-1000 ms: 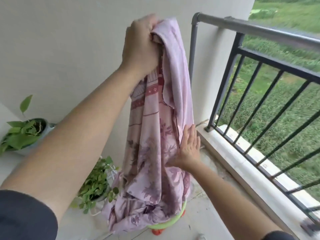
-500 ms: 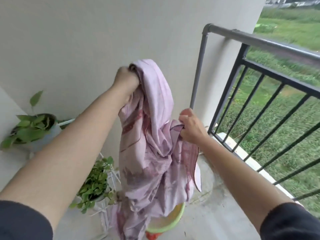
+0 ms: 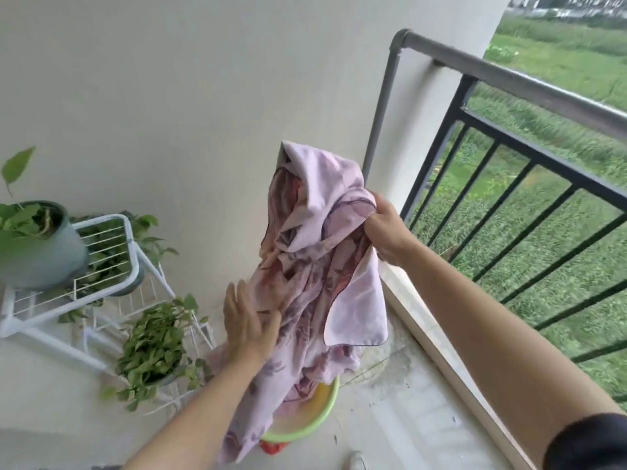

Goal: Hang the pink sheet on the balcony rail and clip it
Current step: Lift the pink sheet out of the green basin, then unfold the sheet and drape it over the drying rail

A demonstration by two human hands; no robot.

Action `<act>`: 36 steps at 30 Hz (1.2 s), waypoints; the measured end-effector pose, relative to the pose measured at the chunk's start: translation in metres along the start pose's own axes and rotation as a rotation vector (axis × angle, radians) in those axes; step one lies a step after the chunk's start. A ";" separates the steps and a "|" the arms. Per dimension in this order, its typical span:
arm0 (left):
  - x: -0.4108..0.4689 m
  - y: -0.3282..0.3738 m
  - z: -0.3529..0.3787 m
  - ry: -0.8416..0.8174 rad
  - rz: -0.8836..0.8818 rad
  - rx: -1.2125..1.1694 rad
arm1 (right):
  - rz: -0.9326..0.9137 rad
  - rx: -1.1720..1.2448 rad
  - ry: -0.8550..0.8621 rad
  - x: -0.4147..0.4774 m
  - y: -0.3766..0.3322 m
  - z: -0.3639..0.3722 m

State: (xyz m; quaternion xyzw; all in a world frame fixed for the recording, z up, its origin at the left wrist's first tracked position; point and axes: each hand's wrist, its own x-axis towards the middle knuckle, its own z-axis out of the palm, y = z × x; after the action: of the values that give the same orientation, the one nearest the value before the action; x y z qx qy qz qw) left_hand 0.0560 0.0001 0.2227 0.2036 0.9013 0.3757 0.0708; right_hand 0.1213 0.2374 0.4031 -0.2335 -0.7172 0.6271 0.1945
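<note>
Pink sheet [image 3: 307, 283] hung gripped in the right hand [image 3: 386, 232]. The left hand [image 3: 247, 322] had released its top and lay flat lower down.

Open rail [image 3: 529, 88]; plant rack [image 3: 101, 262] left

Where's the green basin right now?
The green basin sits low centre in the head view, under the hanging pink sheet, right of the small leafy plant.
</note>
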 end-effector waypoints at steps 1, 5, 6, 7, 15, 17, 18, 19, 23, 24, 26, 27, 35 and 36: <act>-0.009 -0.010 0.015 -0.104 0.005 0.093 | 0.009 0.033 0.007 0.000 -0.008 -0.001; -0.016 0.004 0.063 -0.313 -0.039 0.221 | 0.090 0.227 0.121 0.005 -0.039 -0.012; -0.009 0.013 0.074 -0.212 -0.019 0.226 | 0.107 0.267 0.117 0.006 -0.047 -0.017; 0.001 0.024 0.080 -0.122 -0.020 0.204 | 0.111 0.298 0.101 0.007 -0.054 -0.023; 0.103 0.080 0.001 0.125 -0.051 0.222 | -0.021 -0.028 0.036 0.026 -0.080 -0.105; 0.130 0.104 -0.036 0.251 -0.006 0.218 | -0.063 -0.227 0.005 0.027 -0.088 -0.119; 0.143 0.119 -0.054 0.312 0.018 0.197 | -0.106 -0.338 0.004 0.027 -0.093 -0.125; 0.153 0.136 -0.072 0.375 0.041 0.169 | -0.157 -0.453 0.006 0.027 -0.101 -0.127; 0.171 0.209 -0.140 0.572 0.103 0.072 | -0.210 -0.974 0.048 0.024 -0.131 -0.128; 0.169 0.226 -0.155 0.606 0.139 0.044 | -0.204 -1.100 0.069 0.024 -0.137 -0.127; 0.165 0.255 -0.181 0.647 0.208 -0.010 | -0.227 -1.318 0.086 0.025 -0.150 -0.126; 0.162 0.267 -0.193 0.663 0.248 -0.032 | -0.256 -1.400 0.105 0.024 -0.160 -0.123; 0.154 0.331 -0.282 0.803 0.402 -0.106 | -0.199 -1.145 0.659 0.020 -0.266 -0.127; 0.153 0.336 -0.291 0.785 0.420 -0.088 | -0.172 -1.002 0.702 0.020 -0.279 -0.131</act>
State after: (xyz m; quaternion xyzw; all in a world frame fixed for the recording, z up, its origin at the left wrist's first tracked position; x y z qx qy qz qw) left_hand -0.0587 0.0893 0.6696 0.2210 0.7820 0.4690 -0.3461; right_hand 0.1546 0.3257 0.6973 -0.4301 -0.8342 0.0817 0.3353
